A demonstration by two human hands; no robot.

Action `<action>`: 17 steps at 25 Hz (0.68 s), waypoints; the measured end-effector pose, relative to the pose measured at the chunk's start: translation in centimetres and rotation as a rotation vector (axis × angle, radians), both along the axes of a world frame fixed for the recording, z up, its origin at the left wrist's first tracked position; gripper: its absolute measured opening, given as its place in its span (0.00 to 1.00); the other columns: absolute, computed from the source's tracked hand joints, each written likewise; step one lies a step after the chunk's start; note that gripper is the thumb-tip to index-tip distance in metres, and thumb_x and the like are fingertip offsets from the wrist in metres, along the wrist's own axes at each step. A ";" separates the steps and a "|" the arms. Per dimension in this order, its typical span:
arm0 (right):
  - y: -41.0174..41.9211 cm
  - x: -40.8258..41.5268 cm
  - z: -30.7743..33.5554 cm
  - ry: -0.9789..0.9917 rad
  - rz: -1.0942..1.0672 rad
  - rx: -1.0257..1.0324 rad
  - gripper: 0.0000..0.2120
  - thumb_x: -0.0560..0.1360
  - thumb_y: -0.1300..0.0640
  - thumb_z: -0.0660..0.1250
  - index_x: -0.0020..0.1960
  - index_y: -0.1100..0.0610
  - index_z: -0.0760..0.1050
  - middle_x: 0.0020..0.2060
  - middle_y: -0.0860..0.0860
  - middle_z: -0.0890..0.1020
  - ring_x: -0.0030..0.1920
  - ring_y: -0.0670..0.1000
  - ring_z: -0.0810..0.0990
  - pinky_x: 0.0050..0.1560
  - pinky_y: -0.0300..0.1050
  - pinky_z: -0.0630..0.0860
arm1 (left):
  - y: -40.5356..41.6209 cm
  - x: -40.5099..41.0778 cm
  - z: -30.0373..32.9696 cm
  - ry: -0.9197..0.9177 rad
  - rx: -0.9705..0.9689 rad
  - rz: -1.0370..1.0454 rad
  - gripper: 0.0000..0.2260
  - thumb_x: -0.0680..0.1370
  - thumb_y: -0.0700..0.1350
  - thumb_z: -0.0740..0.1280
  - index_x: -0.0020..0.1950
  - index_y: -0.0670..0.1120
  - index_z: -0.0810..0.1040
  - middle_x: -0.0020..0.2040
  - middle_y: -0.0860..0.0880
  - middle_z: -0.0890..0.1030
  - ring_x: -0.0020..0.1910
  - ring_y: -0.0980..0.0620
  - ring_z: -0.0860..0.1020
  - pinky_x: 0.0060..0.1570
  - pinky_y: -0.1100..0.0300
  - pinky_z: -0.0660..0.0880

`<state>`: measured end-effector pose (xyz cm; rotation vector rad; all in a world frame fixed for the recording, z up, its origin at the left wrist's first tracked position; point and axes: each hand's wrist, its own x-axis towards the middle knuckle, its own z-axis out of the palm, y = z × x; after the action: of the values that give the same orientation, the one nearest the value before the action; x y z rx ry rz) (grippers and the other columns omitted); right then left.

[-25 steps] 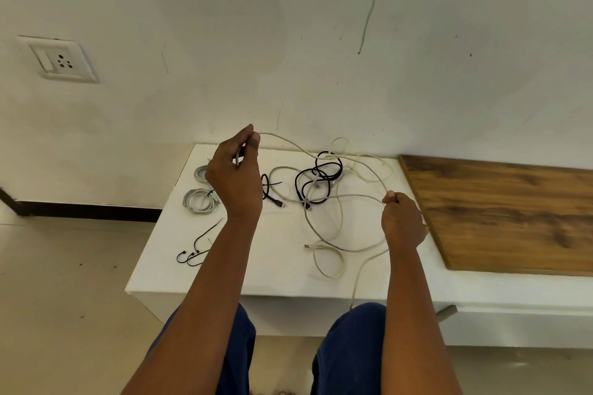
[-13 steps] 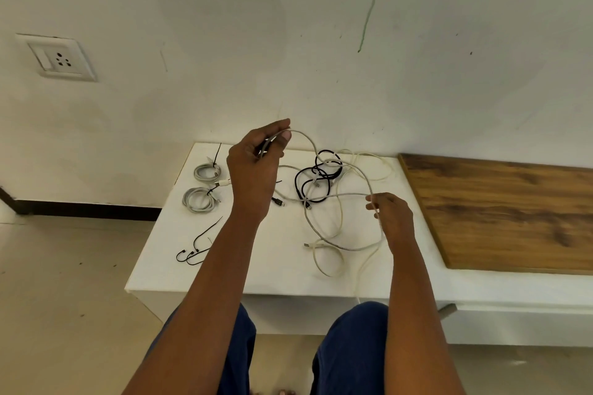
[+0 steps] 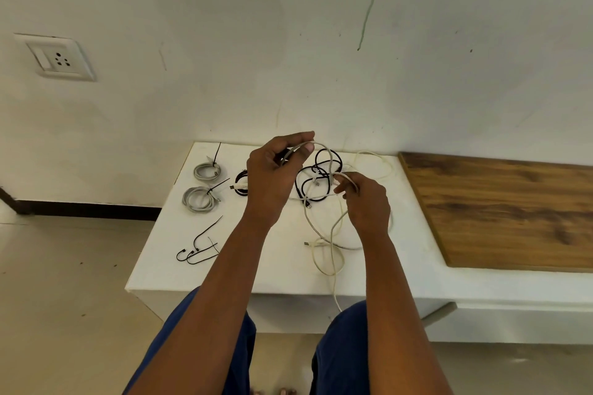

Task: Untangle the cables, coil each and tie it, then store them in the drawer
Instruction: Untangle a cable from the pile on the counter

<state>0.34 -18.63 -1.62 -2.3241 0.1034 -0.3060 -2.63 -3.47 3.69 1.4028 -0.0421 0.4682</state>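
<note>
White table [image 3: 276,269] stands against the wall; above its middle the left hand [image 3: 272,176] pinches a pale cable [image 3: 321,221], the right hand [image 3: 365,199] curls round its loop. Black cable [image 3: 308,179] lies beyond.

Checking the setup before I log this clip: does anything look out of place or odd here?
One thing: the white cable held by the left hand and right hand trails over the front edge of the white table, hanging toward the knees. A green streak also marks the wall.
</note>
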 end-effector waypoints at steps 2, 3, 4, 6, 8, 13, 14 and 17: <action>0.2 0.1 0.0 -0.019 -0.059 0.152 0.11 0.79 0.57 0.58 0.47 0.50 0.79 0.30 0.42 0.78 0.34 0.46 0.77 0.38 0.42 0.71 | 0.2 0.1 -0.2 0.065 0.050 -0.079 0.06 0.72 0.41 0.73 0.46 0.51 0.84 0.35 0.58 0.82 0.33 0.61 0.73 0.38 0.70 0.71; 0.2 0.2 0.1 -0.052 -0.063 0.301 0.11 0.79 0.57 0.58 0.45 0.51 0.79 0.29 0.43 0.77 0.32 0.46 0.74 0.37 0.42 0.70 | 0.2 0.1 -0.4 0.103 0.085 -0.128 0.04 0.72 0.44 0.74 0.45 0.51 0.85 0.34 0.57 0.83 0.33 0.59 0.72 0.37 0.68 0.70; 0.3 0.2 0.2 -0.089 -0.054 0.460 0.12 0.80 0.58 0.58 0.44 0.53 0.79 0.28 0.45 0.75 0.30 0.45 0.71 0.35 0.39 0.68 | 0.2 0.1 -0.6 0.137 0.128 -0.179 0.03 0.71 0.45 0.74 0.44 0.51 0.85 0.35 0.55 0.84 0.34 0.58 0.73 0.36 0.67 0.70; 0.3 0.0 0.7 -0.121 -0.041 0.729 0.13 0.81 0.58 0.58 0.39 0.56 0.75 0.27 0.47 0.70 0.29 0.45 0.66 0.31 0.35 0.64 | -0.1 0.1 -1.2 0.185 0.218 -0.259 0.03 0.71 0.47 0.74 0.44 0.50 0.86 0.39 0.52 0.85 0.35 0.59 0.75 0.35 0.69 0.70; 0.0 0.0 1.1 -0.078 -0.038 0.932 0.16 0.81 0.56 0.57 0.35 0.55 0.69 0.24 0.46 0.66 0.24 0.43 0.61 0.25 0.33 0.59 | -0.3 0.2 -1.8 0.235 0.298 -0.287 0.03 0.72 0.47 0.74 0.44 0.51 0.85 0.40 0.54 0.85 0.36 0.62 0.77 0.35 0.70 0.71; -0.6 0.0 1.5 0.042 -0.039 0.928 0.19 0.79 0.52 0.58 0.31 0.53 0.62 0.20 0.43 0.63 0.21 0.42 0.57 0.22 0.34 0.55 | -0.7 0.5 -3.3 0.315 0.749 -0.125 0.03 0.73 0.50 0.71 0.44 0.53 0.84 0.43 0.54 0.84 0.37 0.57 0.76 0.37 0.63 0.69; -0.6 0.0 1.3 0.035 -0.048 0.844 0.18 0.80 0.52 0.58 0.31 0.54 0.64 0.21 0.45 0.64 0.21 0.43 0.60 0.24 0.35 0.57 | -0.7 0.4 -3.5 0.316 0.832 -0.028 0.05 0.74 0.49 0.70 0.45 0.51 0.84 0.44 0.54 0.83 0.39 0.56 0.77 0.37 0.63 0.67; -0.9 0.0 0.4 -0.010 -0.125 0.394 0.13 0.81 0.52 0.54 0.45 0.57 0.73 0.28 0.51 0.72 0.30 0.49 0.70 0.35 0.42 0.65 | -0.5 0.4 -3.8 0.269 0.882 0.190 0.06 0.75 0.46 0.68 0.48 0.47 0.83 0.46 0.51 0.81 0.48 0.52 0.77 0.40 0.64 0.65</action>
<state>0.32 -19.48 -1.19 -1.9285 0.2792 -0.3270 -2.21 -4.01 -0.12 2.3429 0.1186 0.4276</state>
